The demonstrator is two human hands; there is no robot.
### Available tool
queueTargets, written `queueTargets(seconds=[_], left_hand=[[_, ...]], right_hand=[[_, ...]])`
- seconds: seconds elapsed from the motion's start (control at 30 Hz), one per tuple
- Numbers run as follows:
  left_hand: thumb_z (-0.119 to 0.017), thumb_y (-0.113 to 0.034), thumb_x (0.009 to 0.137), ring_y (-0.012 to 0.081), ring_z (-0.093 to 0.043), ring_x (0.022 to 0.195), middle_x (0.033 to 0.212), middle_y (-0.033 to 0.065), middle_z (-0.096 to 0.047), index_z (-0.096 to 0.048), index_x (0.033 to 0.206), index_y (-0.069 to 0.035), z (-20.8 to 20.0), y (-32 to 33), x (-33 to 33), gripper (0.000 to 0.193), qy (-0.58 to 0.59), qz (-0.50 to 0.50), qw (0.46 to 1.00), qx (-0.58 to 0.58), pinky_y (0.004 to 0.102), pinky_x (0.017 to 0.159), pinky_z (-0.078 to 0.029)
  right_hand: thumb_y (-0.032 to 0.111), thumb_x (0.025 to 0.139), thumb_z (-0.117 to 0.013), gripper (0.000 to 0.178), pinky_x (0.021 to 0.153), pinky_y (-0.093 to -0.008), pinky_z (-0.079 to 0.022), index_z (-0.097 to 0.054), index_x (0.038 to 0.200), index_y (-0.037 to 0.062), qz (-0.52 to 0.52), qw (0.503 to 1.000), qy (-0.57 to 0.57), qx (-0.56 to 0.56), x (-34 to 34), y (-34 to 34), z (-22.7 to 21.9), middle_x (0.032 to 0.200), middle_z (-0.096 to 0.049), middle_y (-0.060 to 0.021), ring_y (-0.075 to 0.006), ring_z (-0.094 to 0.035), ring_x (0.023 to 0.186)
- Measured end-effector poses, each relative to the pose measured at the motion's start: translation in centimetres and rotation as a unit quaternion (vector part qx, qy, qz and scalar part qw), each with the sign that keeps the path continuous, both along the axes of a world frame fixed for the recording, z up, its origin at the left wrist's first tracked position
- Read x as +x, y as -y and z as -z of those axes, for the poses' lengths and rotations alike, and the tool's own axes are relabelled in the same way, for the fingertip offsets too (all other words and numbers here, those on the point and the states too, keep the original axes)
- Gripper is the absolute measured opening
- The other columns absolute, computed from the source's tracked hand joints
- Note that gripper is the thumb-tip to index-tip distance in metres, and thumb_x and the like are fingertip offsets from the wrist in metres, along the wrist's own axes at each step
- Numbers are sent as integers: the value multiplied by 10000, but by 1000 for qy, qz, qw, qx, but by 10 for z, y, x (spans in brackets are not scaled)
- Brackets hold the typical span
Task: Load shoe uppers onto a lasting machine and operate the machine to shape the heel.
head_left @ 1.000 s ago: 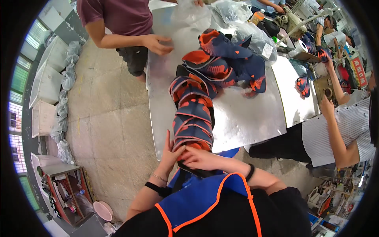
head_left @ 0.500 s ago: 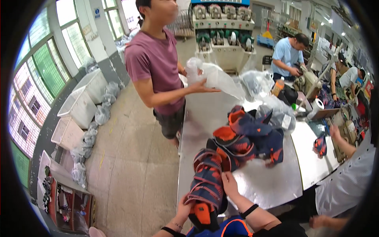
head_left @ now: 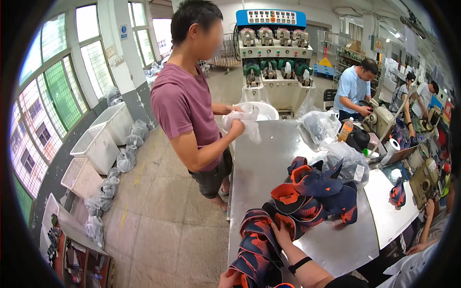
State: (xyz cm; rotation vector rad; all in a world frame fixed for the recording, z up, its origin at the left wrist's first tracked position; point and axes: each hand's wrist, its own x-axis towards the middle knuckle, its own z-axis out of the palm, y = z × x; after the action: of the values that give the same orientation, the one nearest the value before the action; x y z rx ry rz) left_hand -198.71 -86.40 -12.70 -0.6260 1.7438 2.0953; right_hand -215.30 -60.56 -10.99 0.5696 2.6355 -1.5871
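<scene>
A row of nested navy and orange shoe uppers [head_left: 254,244] runs along the near left edge of the metal table. My left hand [head_left: 229,280] grips the row's near end, partly cut off by the lower rim of the view. My right hand [head_left: 283,236] is closed at the far right side of the row, its fingertips against an orange-lined upper. Just beyond it lies a loose heap of similar shoe uppers [head_left: 312,194], some with orange linings turned up.
Across the table [head_left: 259,158], a person in a purple shirt handles a thin plastic bag [head_left: 245,116] beside a white tub [head_left: 269,111]. Filled clear bags [head_left: 345,161] and an orange bottle [head_left: 345,129] stand at the far right. One upper [head_left: 397,193] lies on the white table.
The view has tilted up. The person in purple has gathered the plastic bag in closer, uncovering the white tub. My right hand sits slightly farther along the row; my left stays at the near end.
</scene>
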Motion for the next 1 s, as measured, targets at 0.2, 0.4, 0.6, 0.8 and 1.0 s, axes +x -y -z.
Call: queueTargets(seconds=[0.2,0.4,0.6,0.8,1.0], left_hand=[[-664,-203,923,155,-629,852,970,45,-674,-653,1093,-17,-6,13,-10,253,12,-19,995,95,298,736,-520],[-697,-145,883,170,-636,856,1016,66,-668,-552,1248,-20,-5,22,-34,412,-7,92,994,64,307,712,-531],[-742,-128,840,216,-625,1039,1201,120,-627,-424,1387,-23,-16,20,-37,641,-26,111,984,140,344,880,-512],[-757,-143,827,282,-473,1268,1429,172,-430,-170,1531,-68,-55,18,-13,920,-239,159,954,86,417,1039,-418],[-776,-200,827,287,-435,1312,1493,169,-358,-179,1516,-66,-99,15,-17,922,-273,279,921,13,424,1081,-366]], right_hand=[[405,900,-618,651,1046,-346,-383,-444,1403,29,-78,973,121,-179,-19,-18,-9,1339,-549,-184,-305,-505,1260],[282,952,-520,498,1000,-347,-414,-479,1382,35,-125,958,163,-202,-18,-21,7,1313,-558,-141,-250,-544,1168],[113,952,-408,508,1061,-310,-384,-387,1452,27,-50,898,98,-426,26,14,-18,1373,-507,-133,-234,-493,1249],[73,929,-399,570,1108,-327,-326,-300,1482,-16,7,846,-48,-532,88,42,-66,1443,-438,-138,-230,-442,1308],[109,953,-500,623,1128,-387,-328,-226,1499,-18,14,872,-142,-468,156,50,-164,1509,-345,-178,-272,-395,1360]])
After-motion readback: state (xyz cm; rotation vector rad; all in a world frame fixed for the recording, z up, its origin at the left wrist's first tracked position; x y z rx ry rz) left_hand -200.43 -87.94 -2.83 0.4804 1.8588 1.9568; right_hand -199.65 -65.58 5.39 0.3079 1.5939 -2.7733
